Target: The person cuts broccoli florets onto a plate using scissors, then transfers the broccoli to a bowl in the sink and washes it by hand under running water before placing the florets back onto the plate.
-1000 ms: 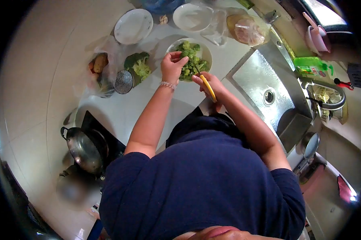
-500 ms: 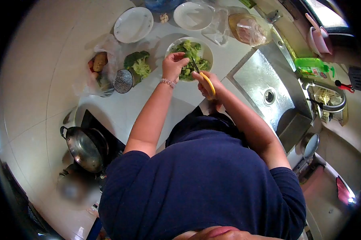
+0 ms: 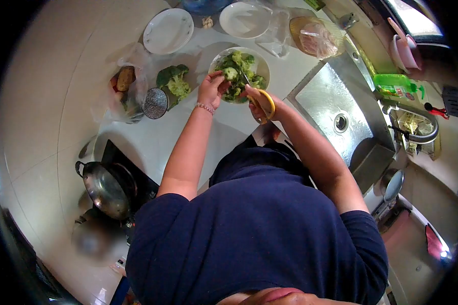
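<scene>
On a white bench (image 3: 231,133), we see a white bowl (image 3: 262,64) set within reach of both hands, a spot that seems chosen to catch loose bits; broccoli pieces (image 3: 258,81) lie inside it. We find a larger broccoli head (image 3: 177,85) to the left, apart from the bowl, probably to leave elbow room. The right hand (image 3: 262,103) curls around yellow-handled scissors (image 3: 272,105), blades angled over the bowl. The left hand (image 3: 212,90), fingers bent, appears to us to pinch a pale floret (image 3: 230,74) above those pieces, presumably steadying it near the blades.
</scene>
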Motion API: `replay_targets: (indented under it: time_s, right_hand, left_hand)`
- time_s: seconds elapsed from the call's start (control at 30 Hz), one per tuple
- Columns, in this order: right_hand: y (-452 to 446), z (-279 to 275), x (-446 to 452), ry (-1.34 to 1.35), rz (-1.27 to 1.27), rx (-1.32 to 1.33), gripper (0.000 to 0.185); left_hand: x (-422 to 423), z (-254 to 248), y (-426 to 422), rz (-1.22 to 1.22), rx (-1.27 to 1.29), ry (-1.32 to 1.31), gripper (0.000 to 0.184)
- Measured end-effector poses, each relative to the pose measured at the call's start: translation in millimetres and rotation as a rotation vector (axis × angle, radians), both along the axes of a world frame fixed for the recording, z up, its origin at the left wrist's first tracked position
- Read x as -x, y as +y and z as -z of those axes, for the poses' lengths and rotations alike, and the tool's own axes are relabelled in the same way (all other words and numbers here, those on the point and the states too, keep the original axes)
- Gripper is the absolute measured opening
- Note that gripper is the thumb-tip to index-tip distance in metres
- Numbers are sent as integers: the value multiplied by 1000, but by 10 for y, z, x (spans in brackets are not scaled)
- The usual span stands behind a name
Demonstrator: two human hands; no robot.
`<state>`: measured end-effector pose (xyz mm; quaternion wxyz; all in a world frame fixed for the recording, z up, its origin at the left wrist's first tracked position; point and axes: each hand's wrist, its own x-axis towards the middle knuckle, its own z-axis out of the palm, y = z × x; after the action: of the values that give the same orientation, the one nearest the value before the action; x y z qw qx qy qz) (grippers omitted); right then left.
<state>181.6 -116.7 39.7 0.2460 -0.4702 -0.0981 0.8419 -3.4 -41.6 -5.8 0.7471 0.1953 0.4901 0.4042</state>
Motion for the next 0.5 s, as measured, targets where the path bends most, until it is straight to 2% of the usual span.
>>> replay_targets:
  time_s: [0.13,0.27,0.5]
  right_hand:
    - [-16,11,-46,-286,-110,-241,54]
    - [-56,-181,32,-382,-152,-235,51]
    - [-82,-230,-38,-543,-111,-381,49]
  left_hand:
    - [1,-81,14,-43,-40,-17,18]
    - [-95,-115,-2,32,-138,5,19]
    - [-262,-311,-91,139,-372,381,27]
